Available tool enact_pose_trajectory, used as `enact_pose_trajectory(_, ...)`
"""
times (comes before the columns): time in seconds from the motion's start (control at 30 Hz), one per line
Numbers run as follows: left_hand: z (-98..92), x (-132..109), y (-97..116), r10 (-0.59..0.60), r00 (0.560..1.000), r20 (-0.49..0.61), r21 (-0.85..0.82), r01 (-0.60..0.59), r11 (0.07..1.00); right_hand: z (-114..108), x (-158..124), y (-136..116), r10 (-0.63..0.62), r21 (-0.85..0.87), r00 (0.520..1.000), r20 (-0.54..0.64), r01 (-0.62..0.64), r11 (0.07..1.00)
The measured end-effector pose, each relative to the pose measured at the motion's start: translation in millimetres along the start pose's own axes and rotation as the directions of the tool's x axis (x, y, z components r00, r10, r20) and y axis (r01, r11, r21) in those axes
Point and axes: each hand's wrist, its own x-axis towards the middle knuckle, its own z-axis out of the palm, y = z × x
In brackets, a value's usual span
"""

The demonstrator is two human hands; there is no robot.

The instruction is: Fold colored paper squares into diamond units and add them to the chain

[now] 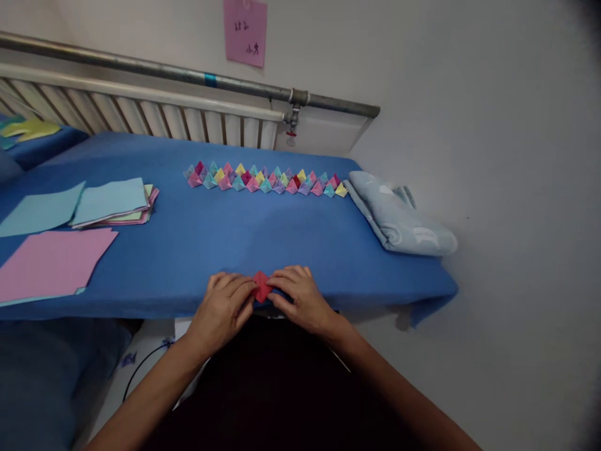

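Observation:
A small red folded paper piece [261, 287], diamond-shaped from above, is at the front edge of the blue-covered table [197, 250]. My left hand [226, 305] pinches its left side, fingers bent together. On the opposite side, the thumb and fingers of my right hand [300, 297] close on its right corner. Farther back, several folded paper pieces [265, 181] in pink, blue, yellow, purple and red stand in long rows.
Stacked blue sheets [113, 199] and pink sheets [51, 263] lie at the left. A folded pale-blue blanket [399, 216] sits at the right end. Behind the table are a radiator [173, 119] and a metal pipe [141, 66]; a pink note [245, 31] hangs on the wall.

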Motion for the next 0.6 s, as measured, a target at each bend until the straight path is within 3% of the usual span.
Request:
enact_pose_trajectory(0.3, 0.7, -0.9, -4.6, 0.002, 1.0, 0.025, -0.029, -0.002, 1.0, 1.9, 0.6, -3.2, -0.037, -0.014, 0.999, -0.02, 0.037, 0.999)
enact_pose_trajectory(0.6, -1.6, 2.5, -4.9, -0.01, 1.0, 0.004, -0.078, 0.01, 0.997, -0.9, 2.1, -8.5, 0.011, -0.01, 1.0, -0.004, -0.011, 1.0)
